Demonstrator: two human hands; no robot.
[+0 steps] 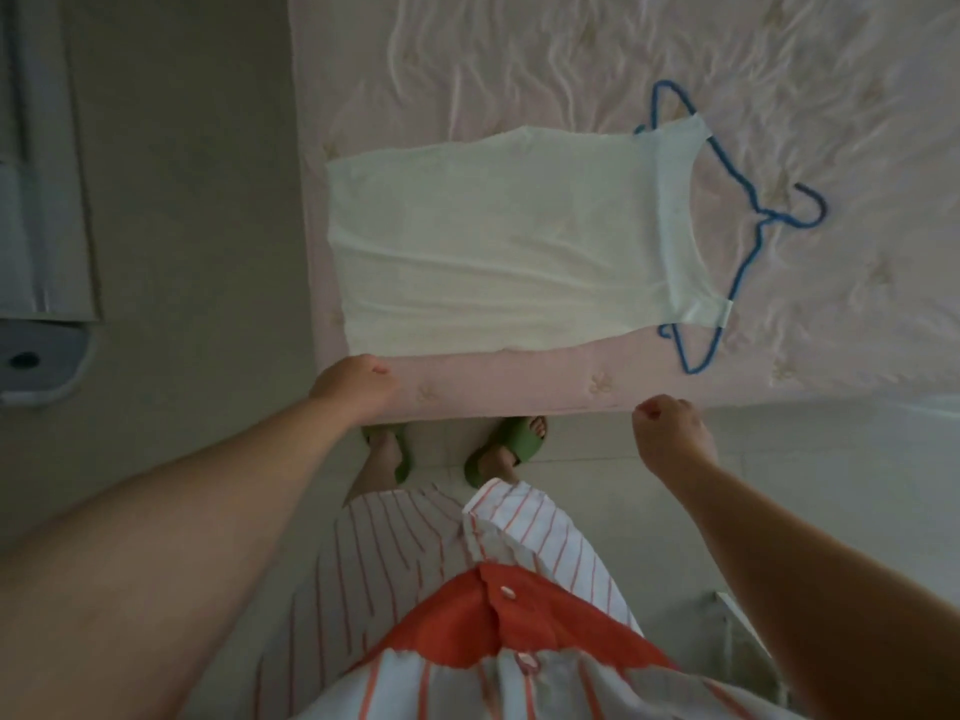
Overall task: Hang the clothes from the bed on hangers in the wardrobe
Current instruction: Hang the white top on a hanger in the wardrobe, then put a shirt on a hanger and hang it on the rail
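The white sleeveless top [493, 241] lies flat on the bed [571, 54], near the bed's front edge, hem toward the left of the view and neck toward the right. A blue hanger [748, 210] is already inside it: the hook shows through the neck opening, and both shoulder ends stick out past the armholes. The pink cover under it is wrinkled but the top itself is smoothed out.

Left hand [353, 387]: fingers curled, at the hem corner nearest the bed edge. It touches or lies just beside the cloth — whether it pinches the hem cannot be told from this angle. Right hand [672, 433]: fingers curled in a loose fist, holding nothing, off the bed's front edge and well apart from the hanger.

Handling, as a judgement:
- The cloth looks thin, light and limp; it will sag and fold if lifted by the hem or the body.
- The wide neck and narrow shoulder straps may slip off the hanger ends if it is tilted.
- The hanger looks like thin, stiff coated wire — the sound part to take.

Recommended grip: at the hook or just below it, lifting level so that both straps stay seated. No wardrobe can be made out for certain in view.
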